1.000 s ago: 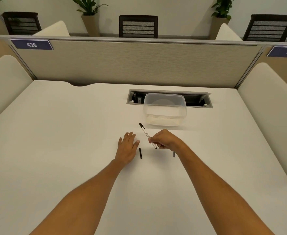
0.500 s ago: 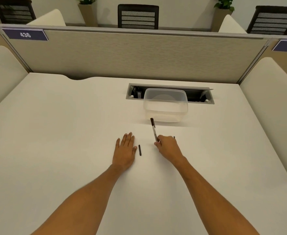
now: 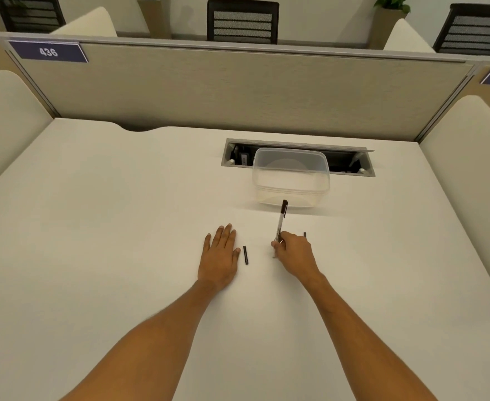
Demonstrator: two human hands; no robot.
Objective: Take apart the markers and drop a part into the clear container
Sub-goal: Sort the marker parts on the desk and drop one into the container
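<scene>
A white marker with a black cap (image 3: 281,222) points away from me, toward the clear container (image 3: 291,176) standing just beyond its tip. My right hand (image 3: 293,251) is shut on the marker's near end, low over the white desk. A short black marker part (image 3: 245,254) lies on the desk between my hands. My left hand (image 3: 219,254) rests flat on the desk just left of that part, fingers together, holding nothing. Another small black piece (image 3: 305,234) peeks out behind my right hand, mostly hidden.
A grey cable tray (image 3: 353,162) with an open flap is sunk into the desk behind the container. A beige partition (image 3: 238,91) closes the far edge, and cream side panels (image 3: 469,169) flank the desk.
My right hand lowered toward the desk and turned the marker from leaning left to pointing straight at the container. The left hand stayed flat.
</scene>
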